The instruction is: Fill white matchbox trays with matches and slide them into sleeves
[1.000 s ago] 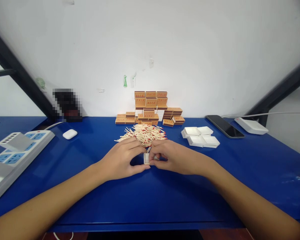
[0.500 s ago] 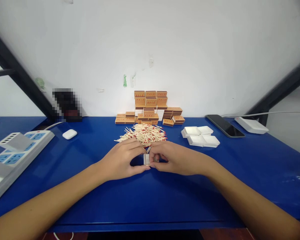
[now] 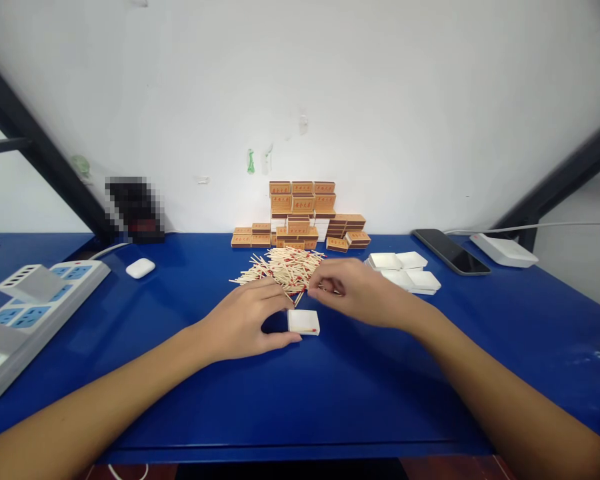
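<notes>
My left grip (image 3: 253,319) was spread in a wide curve around the left end of a small white tray (image 3: 303,321), forefinger at its far edge and thumb along its near edge, so that I had it lightly held between them. The tray lay open side up on the blue worktop (image 3: 280,407), in the middle, just on the near side of a loose heap of matches (image 3: 287,270). Inside it, a red match head (image 3: 314,330) showed by the near right corner.

My right grip (image 3: 353,290) was at the right edge of the heap, fingers curled in and the thumb close to them; whether I had a match pinched there I cannot tell, since the fingertips were partly hidden.

On the far side of the heap, orange-brown matchboxes (image 3: 303,203) stood piled up near the wall (image 3: 395,120). To the right, partly behind my right grip, lay more white trays (image 3: 415,280), stacked side by side. Farther right were a dark phone (image 3: 450,252) and a flat white device (image 3: 504,250); on the left, a rounded white case (image 3: 141,269) sat beyond a power strip (image 3: 93,270).
</notes>
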A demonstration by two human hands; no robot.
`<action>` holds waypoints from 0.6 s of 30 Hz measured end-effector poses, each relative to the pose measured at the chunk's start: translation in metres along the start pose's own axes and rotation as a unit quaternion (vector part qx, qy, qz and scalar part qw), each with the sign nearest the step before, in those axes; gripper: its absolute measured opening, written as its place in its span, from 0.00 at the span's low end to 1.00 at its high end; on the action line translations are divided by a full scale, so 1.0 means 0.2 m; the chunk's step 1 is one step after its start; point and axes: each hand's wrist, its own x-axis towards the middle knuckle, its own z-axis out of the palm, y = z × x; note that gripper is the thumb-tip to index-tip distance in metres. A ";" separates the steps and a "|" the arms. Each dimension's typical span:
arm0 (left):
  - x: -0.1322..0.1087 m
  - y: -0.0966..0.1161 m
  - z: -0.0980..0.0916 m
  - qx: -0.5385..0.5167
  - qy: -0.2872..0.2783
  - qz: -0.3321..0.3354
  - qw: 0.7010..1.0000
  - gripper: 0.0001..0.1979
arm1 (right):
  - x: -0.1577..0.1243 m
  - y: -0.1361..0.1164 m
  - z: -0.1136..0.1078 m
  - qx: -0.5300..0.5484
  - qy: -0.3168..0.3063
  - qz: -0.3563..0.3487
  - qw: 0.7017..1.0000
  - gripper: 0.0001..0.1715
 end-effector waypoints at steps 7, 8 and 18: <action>-0.01 0.00 0.01 0.005 -0.027 -0.002 1.000 0.18 | 0.05 0.24 -0.03 -0.145 0.077 0.094 0.982 0.07; -0.01 0.00 0.01 0.006 -0.028 -0.003 1.000 0.18 | 0.05 0.25 -0.04 -0.145 0.070 0.092 0.983 0.07; -0.02 0.00 0.01 0.017 -0.030 -0.005 0.999 0.19 | 0.02 0.22 -0.06 -0.132 0.027 0.075 0.988 0.07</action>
